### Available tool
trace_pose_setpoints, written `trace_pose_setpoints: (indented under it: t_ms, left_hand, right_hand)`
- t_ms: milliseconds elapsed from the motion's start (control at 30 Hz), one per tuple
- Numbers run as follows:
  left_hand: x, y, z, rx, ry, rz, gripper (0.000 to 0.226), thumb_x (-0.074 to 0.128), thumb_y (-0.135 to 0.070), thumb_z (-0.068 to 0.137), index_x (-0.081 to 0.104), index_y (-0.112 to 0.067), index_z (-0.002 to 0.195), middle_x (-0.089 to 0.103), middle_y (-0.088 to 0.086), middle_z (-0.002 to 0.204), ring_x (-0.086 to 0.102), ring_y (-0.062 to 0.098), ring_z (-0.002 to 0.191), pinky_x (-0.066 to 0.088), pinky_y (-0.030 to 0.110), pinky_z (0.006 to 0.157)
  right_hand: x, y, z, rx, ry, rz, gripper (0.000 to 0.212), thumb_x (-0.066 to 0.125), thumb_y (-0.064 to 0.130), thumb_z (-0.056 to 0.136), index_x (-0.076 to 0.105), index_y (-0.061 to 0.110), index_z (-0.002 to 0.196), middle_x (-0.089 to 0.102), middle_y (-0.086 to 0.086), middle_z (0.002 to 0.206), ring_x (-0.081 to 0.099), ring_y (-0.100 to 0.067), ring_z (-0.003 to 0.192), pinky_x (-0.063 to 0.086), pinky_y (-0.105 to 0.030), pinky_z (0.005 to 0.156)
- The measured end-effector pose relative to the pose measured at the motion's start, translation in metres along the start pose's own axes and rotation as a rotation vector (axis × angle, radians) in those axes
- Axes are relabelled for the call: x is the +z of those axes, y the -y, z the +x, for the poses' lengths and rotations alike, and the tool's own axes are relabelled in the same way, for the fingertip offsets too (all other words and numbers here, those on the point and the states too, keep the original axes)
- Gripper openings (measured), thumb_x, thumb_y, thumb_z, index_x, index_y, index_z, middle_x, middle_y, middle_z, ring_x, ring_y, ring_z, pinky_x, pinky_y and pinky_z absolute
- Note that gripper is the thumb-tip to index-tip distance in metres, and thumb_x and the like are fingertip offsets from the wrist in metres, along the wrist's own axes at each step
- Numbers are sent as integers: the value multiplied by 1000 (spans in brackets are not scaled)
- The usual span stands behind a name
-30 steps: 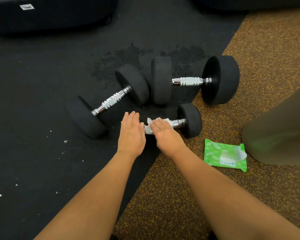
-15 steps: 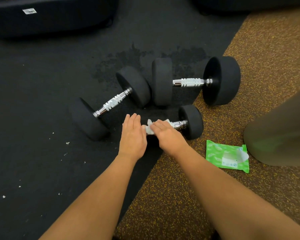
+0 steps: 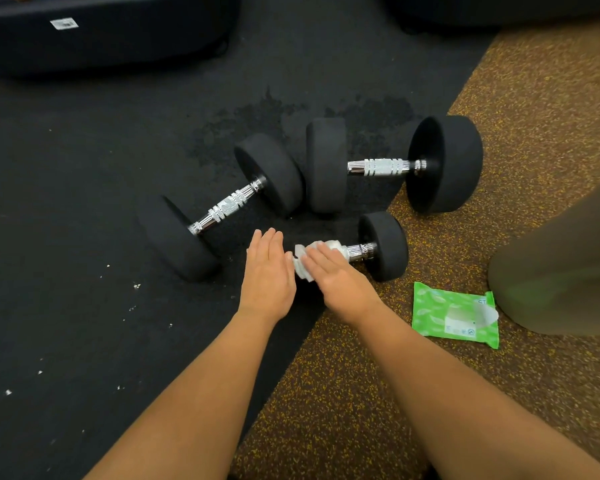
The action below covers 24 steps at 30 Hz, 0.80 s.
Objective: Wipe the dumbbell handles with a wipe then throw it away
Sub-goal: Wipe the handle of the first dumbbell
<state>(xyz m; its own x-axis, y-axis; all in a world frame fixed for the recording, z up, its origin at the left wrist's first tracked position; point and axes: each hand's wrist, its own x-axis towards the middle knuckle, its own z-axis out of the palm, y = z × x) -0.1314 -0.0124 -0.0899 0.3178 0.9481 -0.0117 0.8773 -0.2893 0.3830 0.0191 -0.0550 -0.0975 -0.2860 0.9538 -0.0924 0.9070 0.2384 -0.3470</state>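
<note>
You're mid-wipe on the nearest dumbbell (image 3: 383, 245): right hand (image 3: 340, 278) presses flat fingers (image 3: 318, 253) on the wipe (image 3: 302, 265) over its handle (image 3: 359, 251), left hand (image 3: 267, 271) open beside it; next, probably slide toward the bare chrome.

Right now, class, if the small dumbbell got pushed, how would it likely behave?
The small dumbbell has round heads, so it would probably roll; the left hand seems to steady it. Black heads and a steel handle suggest it is heavy for its size. The speckled floor looks grippy, so sliding seems unlikely.
</note>
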Motion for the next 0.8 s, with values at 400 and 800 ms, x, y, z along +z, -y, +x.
trace_pose_setpoints:
  t_ms: [400,800]
  left_hand:
    - [-5,-3,0,18,4,-13,46,38,-19,100,37,6,138,37,22,145,21,36,143,21,45,118]
    - [-4,-2,2,-1,17,2,47,35,-22,101,35,3,140,35,18,147,19,32,144,20,42,119]
  right_hand:
    - [14,6,-11,-40,-5,-135,67,74,-4,64,54,-1,127,49,-20,138,41,-43,130,32,-56,103]
    - [10,-1,-16,-28,-17,-123,67,65,-9,72,45,-1,135,38,-20,146,28,-40,138,28,-53,109]
